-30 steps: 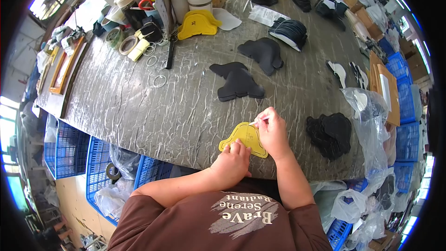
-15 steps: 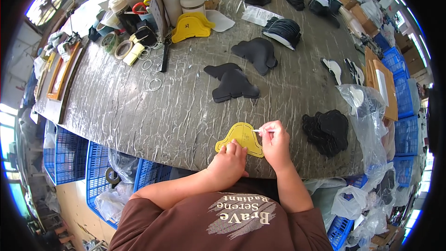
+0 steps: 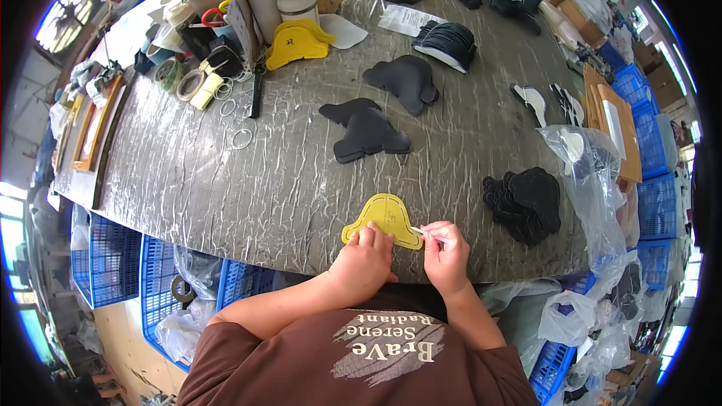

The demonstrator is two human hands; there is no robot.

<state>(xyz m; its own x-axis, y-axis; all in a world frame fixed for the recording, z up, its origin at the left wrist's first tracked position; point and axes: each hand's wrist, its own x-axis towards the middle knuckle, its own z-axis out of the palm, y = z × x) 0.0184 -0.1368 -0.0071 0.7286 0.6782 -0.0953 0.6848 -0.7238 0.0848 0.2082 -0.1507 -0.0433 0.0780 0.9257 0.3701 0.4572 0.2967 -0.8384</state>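
Streaked grey-brown sheeting tops the broad worktable, its near edge running close to the wearer's body.

At the right hand, thumb and fingers are pinched narrow around a slim white pen-like stick, whose tip meets the right rim of a yellow template. The left hand rests with its fingertips on the template's near left part, the fingers close together and nearly straight. This bell-shaped template lies flat by the near edge, dark broken lines following its outline; small dark writing near its middle is too fine to read.

Close below, pale lettering over a grey brushed patch crosses the brown shirt, upside down from this view.

Right of the hands sits a pile of black cut pieces, dashed pale lines marking its top. Beyond the template, toward the far side, lie two dark shaped stacks, just beside each other. Farther still, a white packet bears rows of tiny print, blurred here, and touches or nearly touches a bundle of dark curved pieces.

To the far left, another yellow template group carries a short dark handwritten mark, next to a pale lidded cup, a tall white bottle and tape rolls. Clear plastic drapes over the right edge, near blue crates.
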